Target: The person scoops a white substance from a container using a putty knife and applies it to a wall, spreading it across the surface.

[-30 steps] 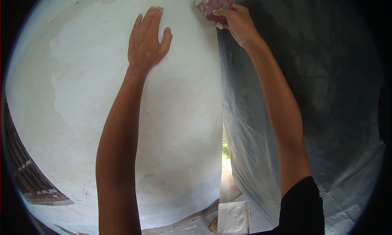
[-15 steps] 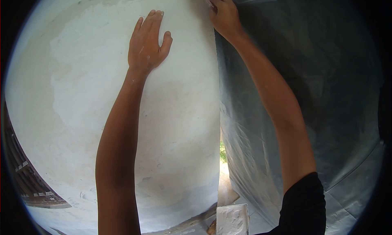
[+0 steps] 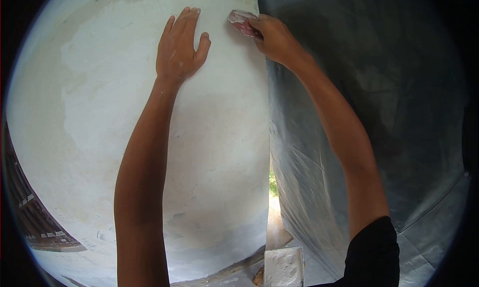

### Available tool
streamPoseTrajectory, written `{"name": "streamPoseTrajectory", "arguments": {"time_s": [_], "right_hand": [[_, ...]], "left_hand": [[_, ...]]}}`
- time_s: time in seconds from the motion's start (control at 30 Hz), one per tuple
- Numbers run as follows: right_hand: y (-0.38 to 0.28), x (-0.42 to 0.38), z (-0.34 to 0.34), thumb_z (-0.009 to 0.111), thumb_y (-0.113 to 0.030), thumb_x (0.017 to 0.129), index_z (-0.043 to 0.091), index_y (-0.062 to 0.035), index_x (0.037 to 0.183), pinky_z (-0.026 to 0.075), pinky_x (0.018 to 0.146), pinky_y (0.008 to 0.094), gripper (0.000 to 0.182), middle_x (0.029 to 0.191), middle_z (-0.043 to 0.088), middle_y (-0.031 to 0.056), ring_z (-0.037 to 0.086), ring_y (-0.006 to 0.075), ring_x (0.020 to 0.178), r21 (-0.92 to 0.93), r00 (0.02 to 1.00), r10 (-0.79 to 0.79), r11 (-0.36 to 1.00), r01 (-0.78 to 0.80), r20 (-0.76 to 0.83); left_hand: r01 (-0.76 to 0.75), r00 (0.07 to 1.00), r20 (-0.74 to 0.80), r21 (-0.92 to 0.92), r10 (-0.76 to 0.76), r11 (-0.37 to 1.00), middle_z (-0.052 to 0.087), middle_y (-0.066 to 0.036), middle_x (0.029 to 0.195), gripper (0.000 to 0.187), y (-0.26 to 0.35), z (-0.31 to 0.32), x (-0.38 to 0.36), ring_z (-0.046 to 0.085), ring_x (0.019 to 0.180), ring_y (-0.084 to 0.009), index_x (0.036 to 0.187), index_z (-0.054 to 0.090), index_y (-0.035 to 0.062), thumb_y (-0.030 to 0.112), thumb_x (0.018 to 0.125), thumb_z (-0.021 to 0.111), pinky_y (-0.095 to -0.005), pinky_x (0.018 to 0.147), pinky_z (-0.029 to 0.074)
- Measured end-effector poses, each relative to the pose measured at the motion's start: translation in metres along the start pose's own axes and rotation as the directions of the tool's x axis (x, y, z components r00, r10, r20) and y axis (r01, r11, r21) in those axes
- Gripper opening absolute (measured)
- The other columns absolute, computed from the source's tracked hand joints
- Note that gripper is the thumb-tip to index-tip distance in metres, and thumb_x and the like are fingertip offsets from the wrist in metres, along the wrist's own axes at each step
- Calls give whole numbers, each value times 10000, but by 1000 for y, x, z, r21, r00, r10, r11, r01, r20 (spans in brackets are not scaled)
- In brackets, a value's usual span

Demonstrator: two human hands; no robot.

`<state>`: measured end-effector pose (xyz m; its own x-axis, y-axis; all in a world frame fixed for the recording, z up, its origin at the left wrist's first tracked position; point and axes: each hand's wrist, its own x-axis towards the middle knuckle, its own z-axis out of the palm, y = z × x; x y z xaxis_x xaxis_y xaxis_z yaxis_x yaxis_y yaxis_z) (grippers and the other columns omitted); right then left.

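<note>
My left hand (image 3: 180, 50) lies flat against a pale, patchily coated wall panel (image 3: 115, 122), fingers stretched upward and thumb out to the side. White smears mark its back. Near the panel's upper right edge, my right hand (image 3: 279, 40) grips a small reddish putty scraper (image 3: 244, 25) between thumb and fingers. White paste covers part of the scraper's face, which overlaps the panel in this view. The fingers beneath the scraper are partly hidden.
A dark plastic sheet (image 3: 379, 97) hangs along the panel's right edge, with a pale printed logo at its top. Below, a square container of white paste (image 3: 284, 268) stands near the gap between panel and sheet. Dark slatted woodwork (image 3: 35, 212) shows at the lower left.
My right hand has come down and the scraper has turned, now showing its reddish, paste-smeared face. My left hand stays on the panel, shifted slightly up in view.
</note>
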<state>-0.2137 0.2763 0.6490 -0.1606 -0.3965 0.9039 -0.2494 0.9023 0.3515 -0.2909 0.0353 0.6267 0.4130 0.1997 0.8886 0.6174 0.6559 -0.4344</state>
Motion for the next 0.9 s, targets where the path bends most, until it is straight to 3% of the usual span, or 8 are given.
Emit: {"name": "streamPoseTrajectory", "arguments": {"time_s": [0.07,0.17,0.27,0.4,0.47,0.7,0.77,0.9], "right_hand": [[-3,4,-13,616,24,859,677,-13,1133,517,818,473,283,987,630,188,637,390,928,69,997,13,998,-7,-77],[12,31,-4,597,38,857,671,11,1081,520,822,485,237,980,623,198,647,389,943,-5,970,30,999,-32,-241],[34,51,10,563,66,858,652,31,1050,531,834,492,215,1009,630,212,651,409,956,-232,992,1,972,-31,-127],[30,33,22,529,87,860,642,38,1073,537,849,502,246,1039,633,229,647,435,979,-135,995,-19,991,6,-98],[17,4,20,556,51,869,639,29,1084,536,850,508,231,1048,635,236,642,447,991,-185,998,55,982,-48,37],[-2,-3,-12,618,-14,866,604,34,1072,531,862,507,212,1043,620,222,638,430,952,24,994,105,994,-104,-35],[12,23,-2,589,5,871,597,34,1075,534,871,501,206,1056,613,216,636,423,933,-25,973,71,997,-78,-221],[31,42,17,578,13,868,617,102,1092,579,874,468,244,1112,638,225,677,412,971,-264,991,-13,964,-23,-134]], "left_hand": [[0,1000,0,11,0,1000,632,-178,1356,485,0,1,1,536,1354,-301,1365,559,1,197,922,571,-459,1192,349],[29,999,46,-24,-28,999,582,-186,1427,511,2,-1,0,493,1396,-323,1423,513,-3,142,933,538,-472,1211,311],[29,999,39,-23,-28,999,582,-180,1430,508,1,0,-1,493,1396,-320,1422,513,-2,142,936,537,-470,1210,312],[37,998,42,-22,-36,999,585,-184,1425,502,1,-2,0,497,1392,-322,1419,519,0,138,936,537,-469,1211,312],[23,999,33,-28,-22,999,587,-189,1420,499,2,-2,0,501,1389,-323,1415,523,0,135,935,540,-470,1209,314],[28,999,37,-16,-28,999,590,-186,1415,499,2,-1,0,500,1390,-325,1414,521,-3,121,932,544,-473,1207,317],[24,999,36,-14,-24,1000,593,-180,1414,504,2,-1,-1,497,1394,-323,1418,518,0,112,928,548,-474,1206,318],[19,999,34,-31,-18,999,594,-176,1414,507,3,-2,0,498,1394,-320,1418,519,2,115,925,552,-473,1205,321]]}}
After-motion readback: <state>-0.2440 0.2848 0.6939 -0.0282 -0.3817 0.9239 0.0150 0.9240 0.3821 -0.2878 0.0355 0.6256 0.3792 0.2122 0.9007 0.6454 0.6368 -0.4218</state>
